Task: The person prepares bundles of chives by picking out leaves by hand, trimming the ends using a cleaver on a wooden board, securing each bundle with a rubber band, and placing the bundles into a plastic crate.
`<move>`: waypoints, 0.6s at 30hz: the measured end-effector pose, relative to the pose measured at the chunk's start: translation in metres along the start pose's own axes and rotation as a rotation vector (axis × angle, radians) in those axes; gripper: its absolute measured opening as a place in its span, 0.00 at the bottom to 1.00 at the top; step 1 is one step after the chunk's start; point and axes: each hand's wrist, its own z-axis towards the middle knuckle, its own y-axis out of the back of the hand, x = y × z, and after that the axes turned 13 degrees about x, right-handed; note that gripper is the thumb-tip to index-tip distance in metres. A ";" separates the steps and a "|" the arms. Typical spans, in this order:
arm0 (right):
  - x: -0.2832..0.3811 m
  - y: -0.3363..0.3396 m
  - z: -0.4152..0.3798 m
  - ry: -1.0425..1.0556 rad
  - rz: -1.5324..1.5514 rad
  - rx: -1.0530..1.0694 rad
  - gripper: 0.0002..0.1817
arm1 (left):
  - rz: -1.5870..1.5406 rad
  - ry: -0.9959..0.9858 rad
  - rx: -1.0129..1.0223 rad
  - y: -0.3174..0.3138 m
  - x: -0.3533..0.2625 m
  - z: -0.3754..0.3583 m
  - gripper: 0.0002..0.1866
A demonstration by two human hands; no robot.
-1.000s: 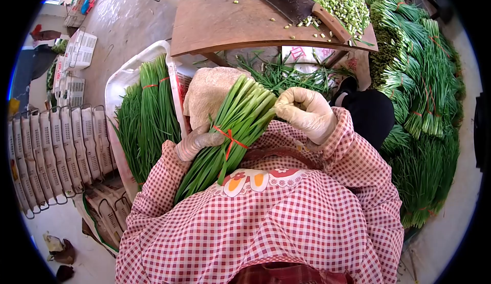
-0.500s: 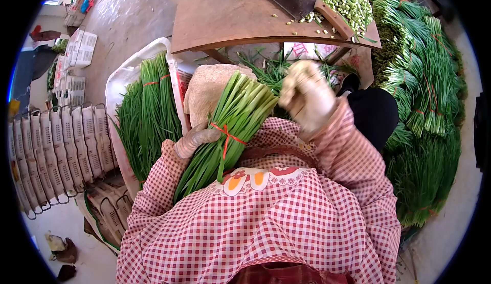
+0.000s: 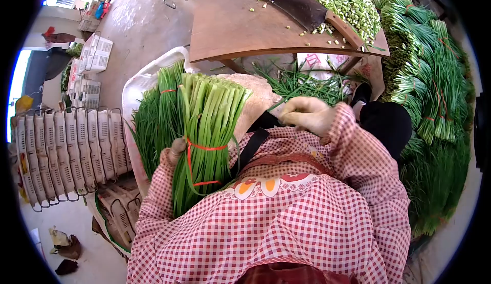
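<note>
My left hand (image 3: 177, 150), in a pale glove, grips the side of a thick bunch of garlic chives (image 3: 210, 110); most of its fingers are hidden behind the stalks. The bunch stands nearly upright against my lap, pale cut ends at the top. A red tie (image 3: 207, 146) circles its middle, and a strip of it trails lower down the leaves. To the right of the bunch and apart from it, my gloved right hand (image 3: 309, 115) hovers over my lap with fingers curled together. Whether anything small is pinched there, I cannot make out.
Tied chive bunches lie in a white crate (image 3: 134, 87) at left. A wooden table (image 3: 230, 33) ahead bears a cleaver (image 3: 296, 5) and chopped stalks (image 3: 348, 2). Loose greens (image 3: 307, 84) lie beneath it. More bunches (image 3: 434, 79) are piled at right, stacked crates (image 3: 71, 151) at left.
The bunch has turned from a rightward slant to nearly upright and shifted left. My right hand has moved down and away from the cut ends. The camera view has shifted slightly.
</note>
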 end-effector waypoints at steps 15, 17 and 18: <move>-0.001 -0.028 0.045 0.384 1.092 0.645 0.38 | 1.931 -0.305 0.017 -0.092 -0.044 0.079 0.45; -0.008 -0.028 0.032 0.310 1.089 0.581 0.45 | 1.924 -0.252 -0.027 -0.091 -0.025 0.081 0.48; -0.006 -0.027 0.029 0.264 1.104 0.531 0.51 | 1.915 -0.249 -0.031 -0.093 -0.024 0.081 0.48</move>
